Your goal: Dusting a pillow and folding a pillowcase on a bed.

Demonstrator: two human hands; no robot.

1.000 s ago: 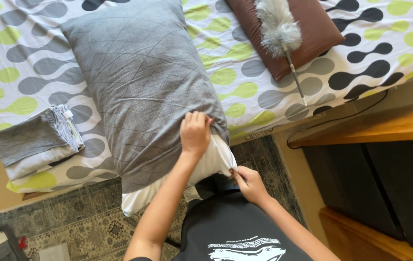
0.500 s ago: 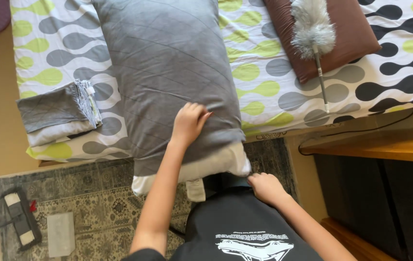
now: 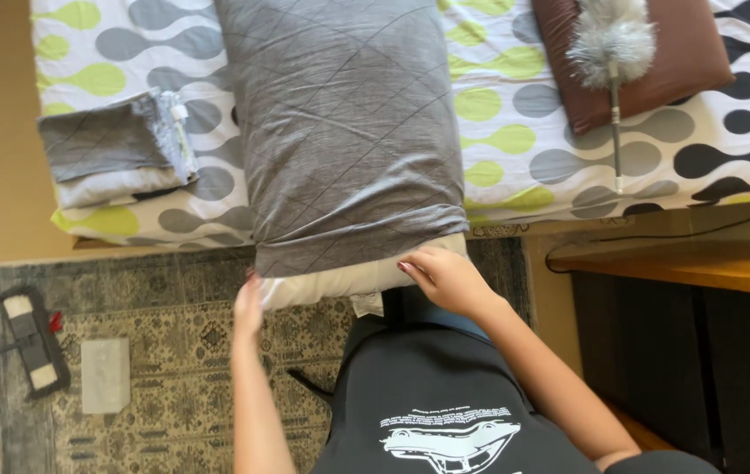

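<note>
A pillow in a grey pillowcase (image 3: 340, 132) lies lengthwise on the bed, its near end overhanging the edge. The white pillow end (image 3: 340, 283) sticks out of the case's opening. My left hand (image 3: 248, 312) is at the left corner of that white end, fingers pointing up against it. My right hand (image 3: 445, 276) rests on the right part of the white end, fingers curled at the case's hem. Whether either hand grips the fabric I cannot tell.
The bed (image 3: 515, 114) has a sheet with grey, green and black drops. A folded grey cloth stack (image 3: 111, 149) lies at left, a brown cushion (image 3: 656, 53) with a feather duster (image 3: 612, 44) at right. A floor tool (image 3: 32, 342) sits on the rug; a wooden shelf (image 3: 699, 263) stands right.
My left hand dropped from the top of the pillowcase to the pillow's lower left corner. My right hand rose onto the white end. The view shifted, showing more of the bed's left.
</note>
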